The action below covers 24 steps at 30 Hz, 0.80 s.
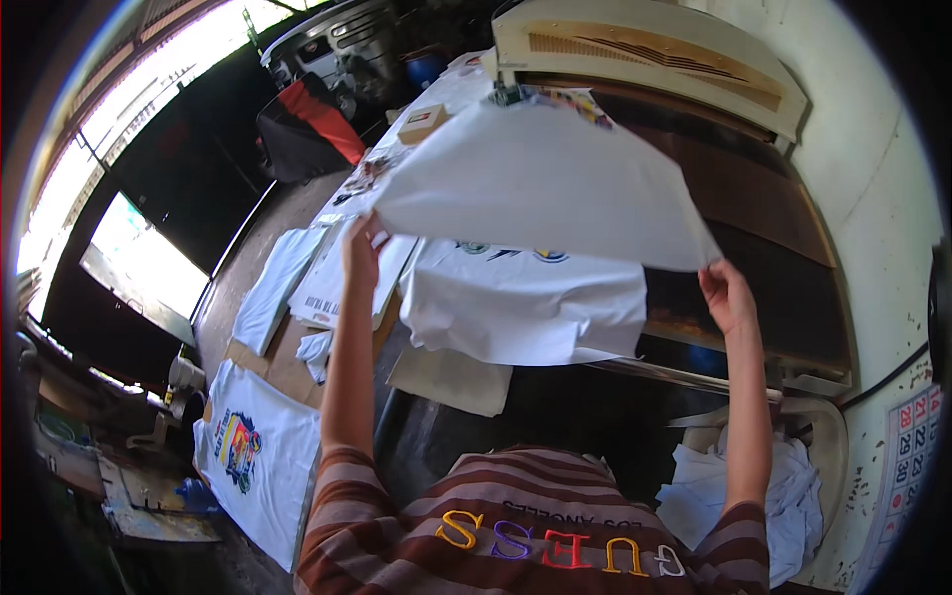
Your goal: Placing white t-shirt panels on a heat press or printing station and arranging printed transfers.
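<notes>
A large white sheet (535,178), apparently paper, is stretched between my hands. My left hand (362,245) pinches its near left corner, and my right hand (727,294) pinches the near right one. Along the sheet's far edge a strip of coloured print (576,104) shows. Below the sheet lies a white T-shirt (520,312) with part of a printed design (550,256) showing; the rest is hidden by the sheet. The shirt's near edge hangs over the front of the work surface.
A large heat press (647,63) stands beyond, against the wall. To the left are a stack of printed sheets (320,297), folded white cloth (275,290), a printed white T-shirt (253,461) and a small box (422,124). A plastic chair (833,439) holds crumpled white material (773,491) at right.
</notes>
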### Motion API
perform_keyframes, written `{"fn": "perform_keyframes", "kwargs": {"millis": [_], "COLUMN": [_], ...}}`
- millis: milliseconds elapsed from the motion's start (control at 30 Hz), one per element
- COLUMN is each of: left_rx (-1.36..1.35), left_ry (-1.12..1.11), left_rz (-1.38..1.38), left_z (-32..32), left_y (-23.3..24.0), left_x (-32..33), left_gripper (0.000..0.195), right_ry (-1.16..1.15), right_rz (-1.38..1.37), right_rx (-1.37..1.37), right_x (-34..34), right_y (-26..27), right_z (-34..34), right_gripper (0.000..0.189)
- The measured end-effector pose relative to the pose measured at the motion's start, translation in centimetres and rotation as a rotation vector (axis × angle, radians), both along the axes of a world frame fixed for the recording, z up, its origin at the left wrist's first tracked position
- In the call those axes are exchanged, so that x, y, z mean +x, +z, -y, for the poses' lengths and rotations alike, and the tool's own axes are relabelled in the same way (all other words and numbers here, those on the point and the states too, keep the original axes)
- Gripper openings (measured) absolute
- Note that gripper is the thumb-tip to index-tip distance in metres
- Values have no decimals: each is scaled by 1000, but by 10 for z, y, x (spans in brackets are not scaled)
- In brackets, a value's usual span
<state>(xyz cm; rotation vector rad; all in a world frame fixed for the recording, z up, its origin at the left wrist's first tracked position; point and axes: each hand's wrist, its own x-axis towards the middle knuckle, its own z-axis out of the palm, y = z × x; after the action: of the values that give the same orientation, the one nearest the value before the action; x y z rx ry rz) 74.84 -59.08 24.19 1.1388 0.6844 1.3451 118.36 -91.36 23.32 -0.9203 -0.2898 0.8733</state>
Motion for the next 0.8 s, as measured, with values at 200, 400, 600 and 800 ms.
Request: {"fn": "perform_keyframes", "kwargs": {"millis": [200, 400, 600, 800], "left_rx": [-334, -536, -642, -682], "left_ry": [52, -9, -166, -246], "left_rz": [-217, -538, -616, -486], "left_z": [13, 46, 48, 41], "left_y": [-146, -191, -221, -223], "left_x": [-71, -68, -78, -84], "left_gripper": [21, 21, 26, 27], "right_ry": [103, 204, 303, 513], "right_rz": [105, 318, 550, 442], "right_rx": [-336, -752, -934, -809], "right_x": [-49, -52, -38, -36], "right_y": [-76, -97, -118, -126], "right_z": [-2, 15, 13, -4], "right_gripper": [11, 14, 16, 10]}}
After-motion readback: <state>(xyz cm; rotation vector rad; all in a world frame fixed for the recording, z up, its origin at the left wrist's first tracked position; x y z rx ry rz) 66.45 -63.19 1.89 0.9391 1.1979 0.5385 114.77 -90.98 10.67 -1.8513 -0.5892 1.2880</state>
